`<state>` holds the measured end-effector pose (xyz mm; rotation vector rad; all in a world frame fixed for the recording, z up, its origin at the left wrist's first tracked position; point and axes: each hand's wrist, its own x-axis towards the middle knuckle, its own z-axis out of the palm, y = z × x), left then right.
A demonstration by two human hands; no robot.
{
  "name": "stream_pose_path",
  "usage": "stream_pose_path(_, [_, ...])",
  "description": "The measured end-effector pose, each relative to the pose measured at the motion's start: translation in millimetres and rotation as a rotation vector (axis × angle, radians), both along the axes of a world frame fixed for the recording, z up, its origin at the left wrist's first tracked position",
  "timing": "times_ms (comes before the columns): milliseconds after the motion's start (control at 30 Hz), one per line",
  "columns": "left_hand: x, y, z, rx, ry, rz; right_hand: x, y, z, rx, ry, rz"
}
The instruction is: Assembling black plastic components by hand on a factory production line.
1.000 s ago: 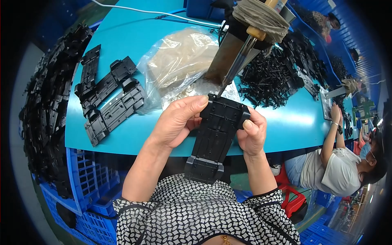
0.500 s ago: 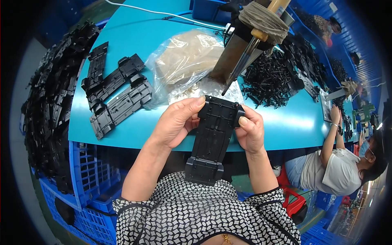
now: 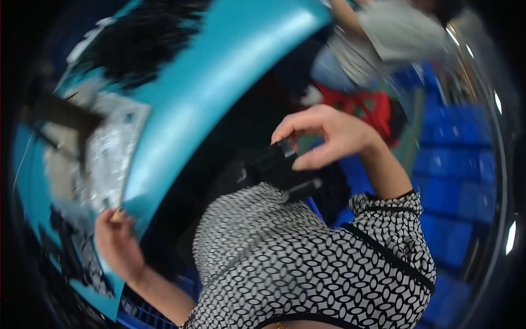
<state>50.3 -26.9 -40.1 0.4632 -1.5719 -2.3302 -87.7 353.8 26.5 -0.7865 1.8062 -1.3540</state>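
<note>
A long black moulded plastic part (image 3: 268,163) hangs over the dark gap in front of my lap, partly lost against the dark background. My right hand (image 3: 331,134) grips its near end, thumb on one side and fingers on the other. Away from the part, by the table edge at the lower left, is my left hand (image 3: 119,244). Its fingers look curled but are smeared by motion, and whether they hold anything does not show. Close beyond it lies a clear plastic bag or sheet (image 3: 112,148) on the turquoise table (image 3: 175,137).
A heap of small black parts (image 3: 148,41) lies on the far side of the table. Larger black parts (image 3: 82,252) lie near my left hand. An upright tool stand (image 3: 66,118) blurs at left. Blue crates (image 3: 452,181), a red stool (image 3: 364,107) and a co-worker's sleeve (image 3: 405,30) are at right.
My view has swung to the right. My left hand has let go of the black plastic part and moved apart from it; my right hand carries the part, now tilted, off to the right.
</note>
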Motion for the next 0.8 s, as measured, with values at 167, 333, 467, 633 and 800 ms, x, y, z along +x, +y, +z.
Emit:
stream_pose_path(167, [-3.8, 15.9, 7.2, 0.061, 0.009, -0.107, 64.2, 167.0, -53.7, 0.694, -0.174, -0.254])
stream_pose_path(333, [-8.1, 7.0, 6.3, 0.022, 0.041, -0.156, 185.0, 262.8, -173.4, 1.217, 0.061, -0.277])
stream_pose_path(467, [5.3, 11.8, 13.4, -0.100, -0.011, -0.005, 229.7, 282.6, -238.1, 1.308, -0.088, 0.046])
stream_pose_path(633, [-10.7, 35.9, 6.4, -0.125, -0.061, 0.004, 170.8, 192.0, -211.7, 0.946, -0.056, -0.112])
stream_pose_path(800, [31.0, 24.2, 62.1, -0.420, 0.061, 0.216, 67.4, 40.0, -105.6, 0.632, 0.127, -0.052])
